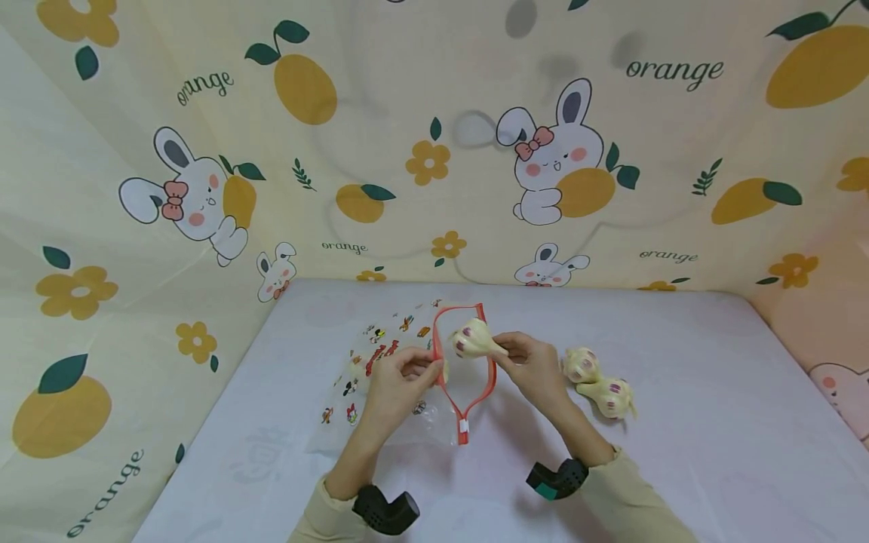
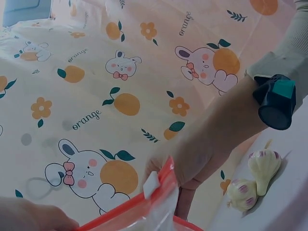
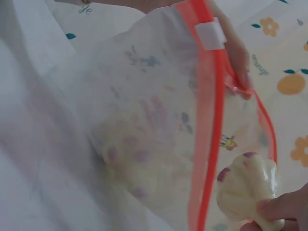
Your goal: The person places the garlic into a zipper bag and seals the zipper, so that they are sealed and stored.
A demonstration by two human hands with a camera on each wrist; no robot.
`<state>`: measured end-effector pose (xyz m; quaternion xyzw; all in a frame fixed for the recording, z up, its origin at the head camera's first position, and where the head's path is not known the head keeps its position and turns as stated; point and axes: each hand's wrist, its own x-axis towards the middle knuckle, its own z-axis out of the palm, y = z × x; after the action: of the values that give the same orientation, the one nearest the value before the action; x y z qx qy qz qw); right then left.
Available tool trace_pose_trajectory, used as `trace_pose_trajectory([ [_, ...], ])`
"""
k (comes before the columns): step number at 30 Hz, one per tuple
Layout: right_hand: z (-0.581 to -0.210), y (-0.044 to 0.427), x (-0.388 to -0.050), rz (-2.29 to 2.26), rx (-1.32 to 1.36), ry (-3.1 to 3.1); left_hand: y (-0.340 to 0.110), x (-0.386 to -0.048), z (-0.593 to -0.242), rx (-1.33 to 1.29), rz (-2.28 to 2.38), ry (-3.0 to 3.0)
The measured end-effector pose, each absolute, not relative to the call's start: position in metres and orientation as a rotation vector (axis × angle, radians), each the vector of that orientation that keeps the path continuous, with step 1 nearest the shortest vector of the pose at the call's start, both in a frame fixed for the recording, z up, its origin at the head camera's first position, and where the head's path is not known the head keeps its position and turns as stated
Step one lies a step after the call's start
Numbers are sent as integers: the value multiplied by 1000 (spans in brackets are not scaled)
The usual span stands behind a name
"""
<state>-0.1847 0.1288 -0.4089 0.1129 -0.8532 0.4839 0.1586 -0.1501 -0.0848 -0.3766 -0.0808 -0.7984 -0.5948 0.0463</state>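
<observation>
A clear zip bag with cartoon prints and a red zip edge lies on the table, its mouth spread wide. My left hand pinches the near-left side of that red edge. At the mouth, my right hand holds a garlic bulb by its stem, the round end pointing into the bag. Through the cloudy plastic in the right wrist view, a pale shape with purple spots shows inside, blurred. The white zip slider sits at one end of the opening.
Two more garlic bulbs, one touching the other, lie on the white tabletop right of my right hand. A cloth printed with rabbits and oranges stands behind and around the table.
</observation>
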Motion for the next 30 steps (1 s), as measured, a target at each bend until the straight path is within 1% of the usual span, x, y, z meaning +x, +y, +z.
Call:
trace_pose_trajectory([
  [11, -412, 112, -190, 1316, 363, -2426, -85, -151, -377, -276, -1820, -2410],
  [25, -407, 101, -195, 1267, 205, -2547, -85, -151, -378, -281, -1826, -2413],
  [30, -408, 99, -196, 1354, 216, -2538, -85, -151, -377, -283, -1823, -2410],
])
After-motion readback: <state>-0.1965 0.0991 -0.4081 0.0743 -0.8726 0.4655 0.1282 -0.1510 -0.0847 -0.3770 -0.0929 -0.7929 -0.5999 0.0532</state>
